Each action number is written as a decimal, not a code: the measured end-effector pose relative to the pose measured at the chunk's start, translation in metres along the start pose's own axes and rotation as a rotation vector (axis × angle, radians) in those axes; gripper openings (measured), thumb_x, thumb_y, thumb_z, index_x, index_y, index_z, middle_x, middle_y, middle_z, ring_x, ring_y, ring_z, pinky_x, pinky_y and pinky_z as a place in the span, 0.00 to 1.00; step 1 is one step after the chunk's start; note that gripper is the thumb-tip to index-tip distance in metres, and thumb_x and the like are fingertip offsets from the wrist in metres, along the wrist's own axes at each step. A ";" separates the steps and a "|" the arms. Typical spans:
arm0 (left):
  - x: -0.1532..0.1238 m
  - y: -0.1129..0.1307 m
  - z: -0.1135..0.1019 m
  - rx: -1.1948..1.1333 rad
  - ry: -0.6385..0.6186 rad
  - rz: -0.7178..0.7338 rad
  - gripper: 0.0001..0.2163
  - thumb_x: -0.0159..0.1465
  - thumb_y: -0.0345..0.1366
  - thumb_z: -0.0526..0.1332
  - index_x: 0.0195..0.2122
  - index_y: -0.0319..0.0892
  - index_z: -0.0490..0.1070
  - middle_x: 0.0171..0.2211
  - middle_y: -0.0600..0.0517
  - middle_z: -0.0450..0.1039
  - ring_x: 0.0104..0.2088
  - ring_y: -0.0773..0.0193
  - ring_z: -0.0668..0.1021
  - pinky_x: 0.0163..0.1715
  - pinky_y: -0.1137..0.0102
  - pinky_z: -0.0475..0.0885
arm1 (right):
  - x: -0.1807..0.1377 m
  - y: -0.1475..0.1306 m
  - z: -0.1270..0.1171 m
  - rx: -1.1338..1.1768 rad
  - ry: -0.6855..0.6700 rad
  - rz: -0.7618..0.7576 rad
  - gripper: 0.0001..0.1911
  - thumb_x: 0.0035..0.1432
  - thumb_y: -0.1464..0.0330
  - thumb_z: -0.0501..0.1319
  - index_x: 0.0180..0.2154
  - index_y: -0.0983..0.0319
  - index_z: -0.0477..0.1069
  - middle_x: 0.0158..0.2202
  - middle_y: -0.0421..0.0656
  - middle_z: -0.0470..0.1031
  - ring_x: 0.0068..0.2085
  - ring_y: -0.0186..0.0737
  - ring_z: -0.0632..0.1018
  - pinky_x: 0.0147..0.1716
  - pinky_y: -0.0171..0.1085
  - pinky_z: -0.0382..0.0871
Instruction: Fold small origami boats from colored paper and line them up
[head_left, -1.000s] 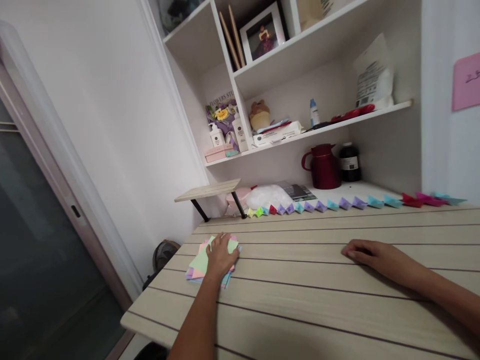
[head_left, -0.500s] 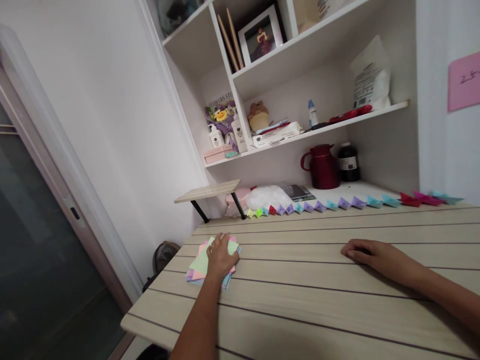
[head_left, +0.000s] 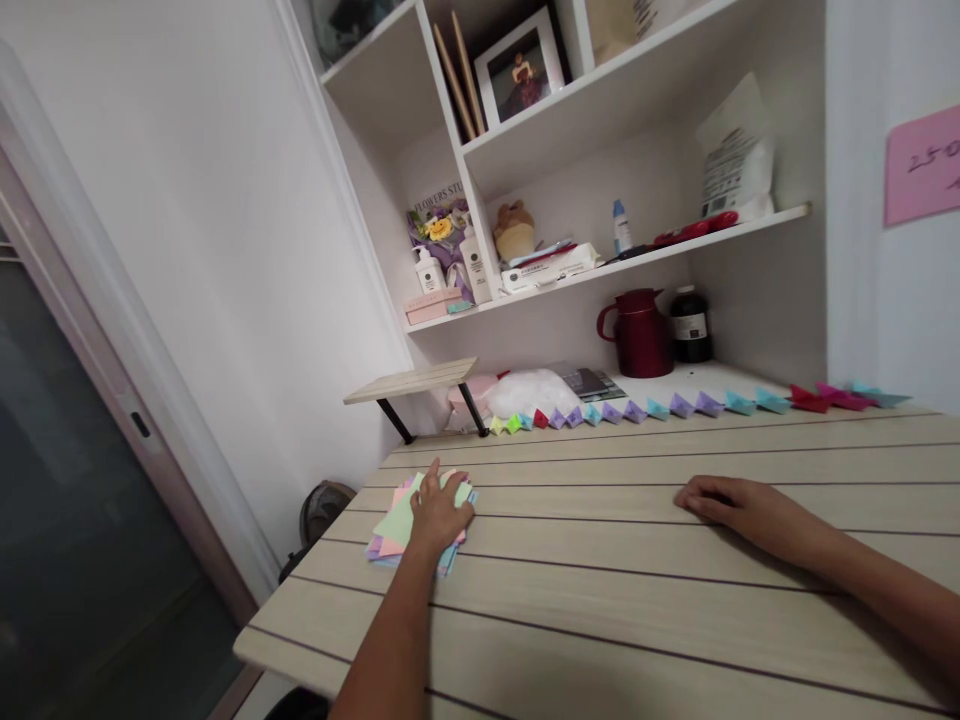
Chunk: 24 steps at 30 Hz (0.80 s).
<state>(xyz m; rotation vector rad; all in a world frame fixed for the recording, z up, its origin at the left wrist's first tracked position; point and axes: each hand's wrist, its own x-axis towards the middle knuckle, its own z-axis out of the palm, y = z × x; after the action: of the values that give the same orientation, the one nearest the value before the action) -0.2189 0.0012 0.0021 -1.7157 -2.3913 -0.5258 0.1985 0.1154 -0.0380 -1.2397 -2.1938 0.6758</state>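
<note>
Left fingers have spread wider; left hand is open over the paper stack, at the tabletop's left. No sheet lifted, so stack's intact. Right hand unmoved, resting well apart, fingers loosely curled; can't tell if fully closed.

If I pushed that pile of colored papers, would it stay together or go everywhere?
The pile of colored papers would probably slide apart, since its sheets lie at different angles and no binding shows. Each sheet looks thin, so it is likely light and bendy. The left hand on top might steady it.
</note>
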 end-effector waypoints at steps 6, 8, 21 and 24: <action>0.002 -0.001 0.005 -0.013 0.041 -0.005 0.18 0.56 0.36 0.60 0.49 0.52 0.66 0.69 0.48 0.43 0.65 0.48 0.56 0.60 0.50 0.50 | -0.003 -0.006 -0.003 -0.013 -0.007 0.020 0.18 0.58 0.52 0.51 0.33 0.53 0.75 0.37 0.38 0.81 0.43 0.52 0.77 0.44 0.41 0.67; 0.002 -0.002 0.006 -0.025 0.049 0.000 0.18 0.56 0.35 0.60 0.49 0.51 0.65 0.68 0.47 0.44 0.64 0.49 0.58 0.60 0.52 0.51 | -0.003 -0.006 -0.003 -0.018 -0.004 0.018 0.18 0.58 0.52 0.51 0.33 0.53 0.75 0.37 0.38 0.81 0.43 0.51 0.77 0.44 0.41 0.67; 0.003 -0.004 0.002 -0.158 0.047 0.037 0.18 0.58 0.40 0.61 0.50 0.50 0.64 0.65 0.46 0.52 0.62 0.53 0.61 0.59 0.54 0.52 | -0.002 -0.003 -0.003 0.003 -0.006 0.017 0.18 0.58 0.51 0.52 0.33 0.52 0.75 0.37 0.37 0.81 0.43 0.51 0.77 0.44 0.41 0.67; 0.002 -0.004 0.001 -0.195 0.045 0.029 0.18 0.59 0.40 0.60 0.50 0.50 0.63 0.65 0.45 0.52 0.63 0.52 0.60 0.59 0.54 0.51 | -0.002 -0.002 -0.002 0.007 -0.007 0.011 0.19 0.58 0.50 0.52 0.33 0.53 0.75 0.38 0.38 0.81 0.43 0.51 0.77 0.45 0.42 0.66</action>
<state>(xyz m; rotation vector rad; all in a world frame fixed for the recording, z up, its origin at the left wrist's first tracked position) -0.2236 0.0026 0.0009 -1.7898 -2.3482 -0.8087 0.1997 0.1130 -0.0354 -1.2484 -2.1900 0.6931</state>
